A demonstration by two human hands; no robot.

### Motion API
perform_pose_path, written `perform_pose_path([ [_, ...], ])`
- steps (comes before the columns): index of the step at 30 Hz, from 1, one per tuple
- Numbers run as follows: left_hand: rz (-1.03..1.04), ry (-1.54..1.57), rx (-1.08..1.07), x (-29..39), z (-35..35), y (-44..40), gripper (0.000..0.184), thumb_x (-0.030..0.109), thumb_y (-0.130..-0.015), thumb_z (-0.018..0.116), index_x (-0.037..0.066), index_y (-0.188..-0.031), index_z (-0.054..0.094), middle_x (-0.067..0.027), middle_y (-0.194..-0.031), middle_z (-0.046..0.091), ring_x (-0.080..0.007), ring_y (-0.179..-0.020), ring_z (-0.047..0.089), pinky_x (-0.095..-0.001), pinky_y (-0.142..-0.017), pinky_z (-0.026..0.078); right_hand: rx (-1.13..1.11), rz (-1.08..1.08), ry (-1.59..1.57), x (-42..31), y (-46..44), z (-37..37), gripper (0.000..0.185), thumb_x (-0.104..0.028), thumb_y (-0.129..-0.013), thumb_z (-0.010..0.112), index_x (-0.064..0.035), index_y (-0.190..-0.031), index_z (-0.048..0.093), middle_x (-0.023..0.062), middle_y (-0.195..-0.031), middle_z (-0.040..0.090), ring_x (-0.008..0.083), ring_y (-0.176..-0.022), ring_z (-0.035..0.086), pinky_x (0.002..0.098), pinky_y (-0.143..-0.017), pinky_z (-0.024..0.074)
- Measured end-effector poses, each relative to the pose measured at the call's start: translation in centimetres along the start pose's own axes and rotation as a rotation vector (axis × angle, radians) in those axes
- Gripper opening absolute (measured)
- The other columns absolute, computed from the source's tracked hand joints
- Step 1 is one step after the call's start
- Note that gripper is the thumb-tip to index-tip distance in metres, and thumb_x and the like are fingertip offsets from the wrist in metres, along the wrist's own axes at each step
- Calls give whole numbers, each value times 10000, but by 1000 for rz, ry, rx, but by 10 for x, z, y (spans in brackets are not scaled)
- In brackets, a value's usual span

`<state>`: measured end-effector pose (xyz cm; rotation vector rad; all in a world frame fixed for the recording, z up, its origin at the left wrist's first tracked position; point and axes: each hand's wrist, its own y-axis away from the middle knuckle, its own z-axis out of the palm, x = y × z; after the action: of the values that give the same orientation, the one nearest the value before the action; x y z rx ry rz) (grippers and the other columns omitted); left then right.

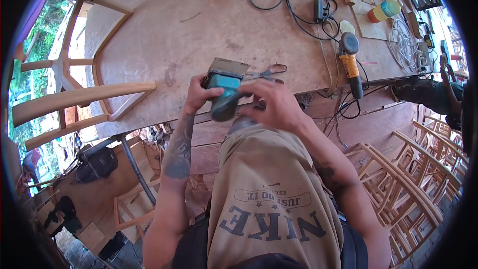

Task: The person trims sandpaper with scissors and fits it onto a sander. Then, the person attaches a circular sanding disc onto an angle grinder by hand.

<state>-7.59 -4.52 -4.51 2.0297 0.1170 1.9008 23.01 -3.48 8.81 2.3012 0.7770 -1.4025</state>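
My left hand (198, 94) is wrapped around a teal and black electric sander (226, 88), held tilted up above the front edge of the workbench. A sheet of sandpaper (229, 66) covers the sander's flat pad, which faces away from me. Against the sander's right side, the curled fingers of my right hand (276, 103) grip its edge; the exact part under the fingertips is hard to make out. Just beyond my right hand lies a pair of scissors (271, 73) on the bench, partly hidden by the sander.
An angle grinder (350, 67) with an orange body lies at the bench's right edge, near a black cable (294, 12) and a bottle (384, 11). Wooden chair frames stand left (84, 94) and lower right (398, 184). The plywood workbench (164, 35) spans the front.
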Motion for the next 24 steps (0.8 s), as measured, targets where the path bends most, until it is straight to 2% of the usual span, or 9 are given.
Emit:
perform_pose_path([
  [1, 5, 6, 7, 9, 7, 11, 645, 418, -723, 929, -30, -1160, 772, -108, -1053, 804, -227, -926, 766, -367, -877, 613, -58, -54, 6, -36, 3, -17, 636, -253, -803, 912, -57, -1360, 676, 167, -1105, 752, 295, -926, 760, 401, -809, 608],
  [3, 69, 514, -124, 34, 31, 37, 699, 365, -758, 903, -37, -1292, 701, -152, -1161, 780, -257, -1008, 765, -390, -956, 607, -77, -134, -163, -74, 8, -47, 622, -266, -836, 898, -39, -1367, 667, 164, -1120, 758, 264, -955, 759, 397, -833, 602],
  [6, 119, 764, -139, 48, 69, 73, 798, 348, -788, 880, -45, -1419, 590, -185, -1297, 724, -279, -1139, 735, -418, -1009, 597, 24, -146, -395, -54, 5, -77, 555, -282, -942, 828, 10, -1376, 645, 161, -1168, 765, 218, -1090, 740, 404, -943, 577],
  [9, 159, 1009, -30, 1, 110, 108, 870, 377, -801, 880, -40, -1475, 522, -166, -1359, 682, -256, -1203, 696, -398, -1012, 585, 159, 167, 79, 46, -7, -60, 453, -215, -963, 760, -55, -1376, 664, 176, -1255, 747, 324, -1220, 704, 441, -1052, 527],
  [13, 49, 1002, -23, -9, 117, 124, 875, 379, -807, 879, -37, -1484, 510, -156, -1361, 676, -247, -1211, 684, -390, -1020, 575, 69, 31, 415, 178, 12, 14, 394, -191, -934, 746, -102, -1316, 706, 201, -1448, 642, 407, -1354, 599, 480, -1144, 467],
  [15, -33, 985, -11, -13, 114, 134, 879, 379, -811, 878, -35, -1490, 503, -149, -1362, 671, -241, -1216, 676, -384, -1025, 568, -29, 157, 556, 201, 17, 42, 385, -211, -941, 740, -110, -1311, 708, 179, -1601, 498, 405, -1457, 478, 499, -1194, 421],
  [16, -75, 974, -4, -15, 112, 139, 881, 380, -813, 877, -34, -1492, 499, -146, -1362, 669, -237, -1219, 673, -381, -1028, 564, 55, 26, 599, 212, 15, 51, 389, -193, -945, 721, -97, -1320, 681, 179, -1553, 525, 421, -1409, 518, 489, -1157, 462],
  [20, -207, 955, 26, -8, 109, 153, 886, 381, -820, 876, -32, -1501, 487, -136, -1364, 663, -228, -1227, 661, -372, -1035, 554, 95, 135, 407, 219, 18, 56, 381, -174, -946, 706, -77, -1310, 653, 186, -1465, 563, 426, -1362, 550, 473, -1120, 498],
  [24, 132, 717, 83, 31, 89, 141, 856, 335, -779, 925, -36, -1449, 544, -114, -1324, 679, -206, -1203, 651, -361, -1060, 516, 261, 143, 510, 233, 19, 59, 365, -154, -935, 699, -76, -1288, 652, 174, -1376, 605, 426, -1273, 594, 471, -1061, 523],
])
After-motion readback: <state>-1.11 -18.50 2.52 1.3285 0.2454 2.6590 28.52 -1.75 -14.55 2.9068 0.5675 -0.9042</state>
